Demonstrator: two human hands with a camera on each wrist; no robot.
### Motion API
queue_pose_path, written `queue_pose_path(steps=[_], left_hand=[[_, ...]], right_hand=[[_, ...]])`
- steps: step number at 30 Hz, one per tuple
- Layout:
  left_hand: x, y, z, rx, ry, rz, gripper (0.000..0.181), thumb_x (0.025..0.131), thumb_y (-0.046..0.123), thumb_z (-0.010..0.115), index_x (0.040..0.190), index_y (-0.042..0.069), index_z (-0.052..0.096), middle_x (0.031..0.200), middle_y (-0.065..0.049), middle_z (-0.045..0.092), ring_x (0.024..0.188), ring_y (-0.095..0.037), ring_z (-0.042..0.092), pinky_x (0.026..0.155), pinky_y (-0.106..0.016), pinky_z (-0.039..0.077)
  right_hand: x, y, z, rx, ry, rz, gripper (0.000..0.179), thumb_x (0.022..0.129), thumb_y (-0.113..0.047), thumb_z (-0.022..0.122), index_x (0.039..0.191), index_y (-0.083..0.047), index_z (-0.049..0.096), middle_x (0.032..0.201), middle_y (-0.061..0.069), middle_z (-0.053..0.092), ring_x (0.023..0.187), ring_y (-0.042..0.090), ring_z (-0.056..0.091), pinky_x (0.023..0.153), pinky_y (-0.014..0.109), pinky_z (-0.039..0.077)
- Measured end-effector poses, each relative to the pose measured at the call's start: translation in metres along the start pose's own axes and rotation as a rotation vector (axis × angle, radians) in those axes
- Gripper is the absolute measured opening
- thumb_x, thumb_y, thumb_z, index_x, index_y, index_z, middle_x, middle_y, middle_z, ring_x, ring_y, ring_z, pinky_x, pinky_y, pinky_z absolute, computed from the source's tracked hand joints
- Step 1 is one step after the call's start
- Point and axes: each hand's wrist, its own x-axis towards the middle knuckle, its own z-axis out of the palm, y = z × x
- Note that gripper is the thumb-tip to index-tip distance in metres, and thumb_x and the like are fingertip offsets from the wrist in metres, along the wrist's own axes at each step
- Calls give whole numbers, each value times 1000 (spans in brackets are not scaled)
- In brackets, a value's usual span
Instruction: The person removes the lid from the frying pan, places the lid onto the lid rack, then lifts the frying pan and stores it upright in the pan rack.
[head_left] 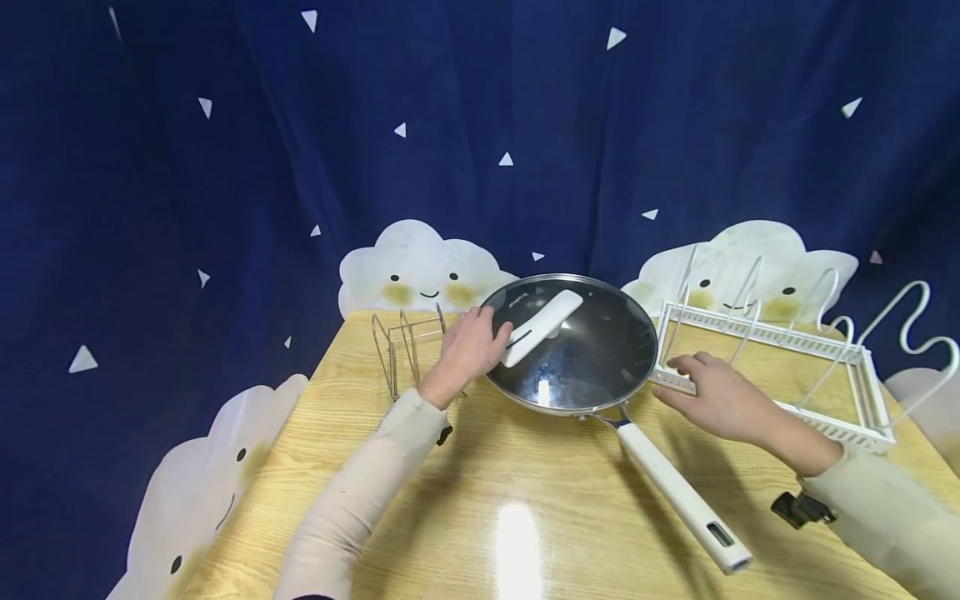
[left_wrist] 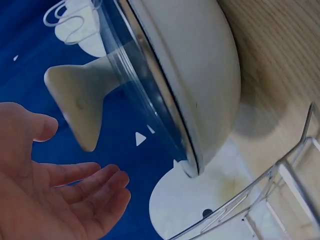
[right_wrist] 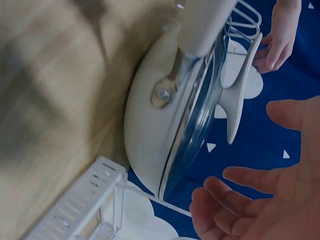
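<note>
A white frying pan stands on the wooden table under a glass lid. The lid carries a flat white handle. Just left of that handle is my left hand, thumb and fingers spread apart with nothing between them in the left wrist view. My right hand hovers to the right of the pan, beside the near rail of a white rack, its fingers loosely bent and holding nothing. The pan's long white handle points toward me, slightly right.
A wire rack stands left of the pan, partly behind my left hand. The white rack on the right has tall curved wire dividers. A dark blue curtain with clouds hangs behind the table.
</note>
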Motion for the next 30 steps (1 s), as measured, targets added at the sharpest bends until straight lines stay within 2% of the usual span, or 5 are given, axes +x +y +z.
queue_pose_path(steps=[7,14,22,27,30], left_hand=[[3,2,10,-54,-39,-31,55,99,42,40,134,1,47,129,-18,52,116,-33,52,94,-44,44],[7,2,18,-111,-63,-50,55,99,43,39,135,3,47,130,-16,54,116,-31,53,90,-45,46],[12,8,23,-137,-60,-20,50,98,44,39,126,5,55,115,-16,64,99,-32,62,77,-43,50],[15,12,24,-162,-64,-15,49,96,48,40,117,8,61,103,-14,67,90,-28,64,71,-41,50],[17,13,24,-192,-73,-11,49,97,47,41,116,8,62,101,-13,68,89,-26,64,73,-39,50]], right_hand=[[-16,-2,11,75,-84,38,57,93,-41,57,120,9,55,105,23,62,91,35,62,73,48,50],[-30,-4,17,189,-185,63,50,96,-36,54,117,9,55,93,8,65,79,20,62,67,38,51],[-46,-6,28,600,-424,248,52,99,-38,48,125,7,47,89,9,56,76,22,57,58,38,53],[-53,-7,31,730,-511,282,50,100,-37,44,125,7,45,87,11,51,76,22,49,57,40,52],[-58,-6,32,801,-547,282,49,101,-35,42,126,9,42,88,11,52,77,23,51,57,41,51]])
